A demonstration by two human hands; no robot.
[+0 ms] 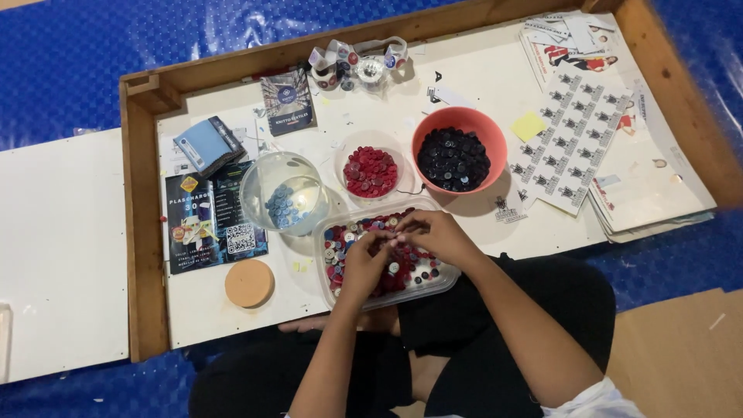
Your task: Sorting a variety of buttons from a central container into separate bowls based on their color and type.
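Observation:
A clear plastic tub [329, 267] full of mixed red, white and dark buttons [414, 263] sits at the near edge of a wooden tray table. Both hands are down in it. My left hand [364, 263] has its fingertips pinched among the buttons near the tub's middle. My right hand [433, 232] curls over the far side, fingers bent toward the left hand. Whether either hand grips a button is hidden. Behind the tub stand a clear bowl of blue buttons [282, 203], a small clear bowl of red buttons [370, 170] and an orange bowl of dark buttons [455, 159].
A round cork lid [249, 283] lies left of the tub. Dark leaflets [207, 220] and a blue booklet [205, 145] lie at the left, sticker sheets [573, 147] at the right, tape rolls [360, 66] at the back. The wooden rim [143, 232] rings the table; blue flooring surrounds it.

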